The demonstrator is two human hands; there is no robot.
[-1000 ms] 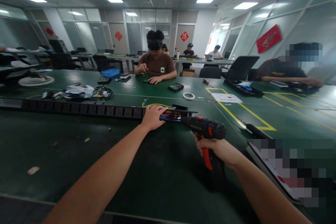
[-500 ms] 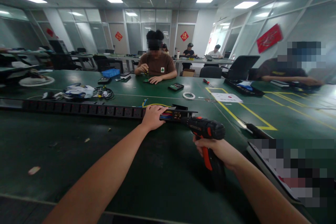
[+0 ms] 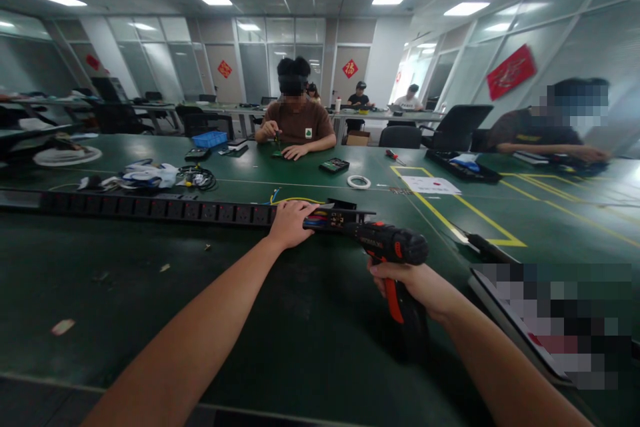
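Note:
A long black power strip [image 3: 200, 211] with a row of sockets lies across the green table. My left hand [image 3: 291, 223] is closed over the strip near its right end, fingers wrapped across the top. Just right of those fingers the housing is open, showing coloured wires [image 3: 317, 220] and a terminal block [image 3: 337, 219]. In my right hand [image 3: 400, 275] is a black and orange cordless drill [image 3: 393, 243], gripped by its handle. The drill's nose points left at the strip's open end; whether its tip touches a screw cannot be made out.
Beyond the strip lie a cable bundle [image 3: 197, 177], a white ring [image 3: 359, 182], a dark box [image 3: 334, 165] and a screwdriver [image 3: 395, 157]. A black-handled tool [image 3: 493, 250] lies at right. A co-worker [image 3: 295, 120] sits opposite; another person [image 3: 550, 127] works at the right.
Almost nothing differs. The whole view has shifted very slightly; both hands, the drill and the power strip keep their places relative to each other.

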